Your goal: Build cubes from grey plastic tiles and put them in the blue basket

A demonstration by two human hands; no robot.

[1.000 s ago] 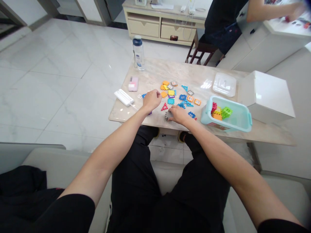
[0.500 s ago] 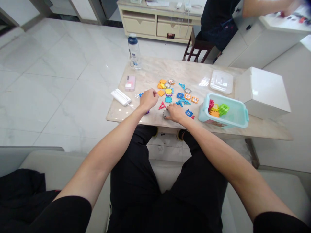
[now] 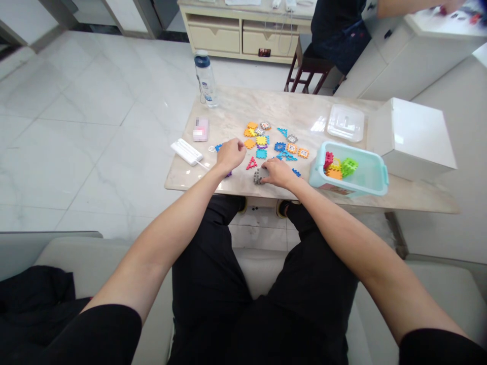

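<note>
Head view: the right hand (image 3: 277, 172) grasps a grey toothed block (image 3: 257, 176) between thumb and fingers, low on the marble surface (image 3: 297, 109) near its front edge; resting it there probably steadies it. The left hand (image 3: 230, 154) is raised just above the surface with its fingers curled in; whether its grip has anything in it, I cannot tell.

Counting around them: one red triangle (image 3: 251, 162) lies between the hands, one teal square (image 3: 261, 153) behind it, and one yellow square (image 3: 261, 140) overlaps a purple piece. Two orange printed squares (image 3: 303, 152) sit side by side towards the right. Blue pieces overlap too much for a sure count.

One mint tub (image 3: 380, 177) stands on the right with red, yellow, orange and green pieces bunched at its near-left end; its lidless top seems to keep them within reach. One clear lid (image 3: 346, 121) lies behind it, and one white box (image 3: 422, 139) stands beside it. One water bottle (image 3: 206, 83) stands at the far left corner, presumably out of the way.
</note>
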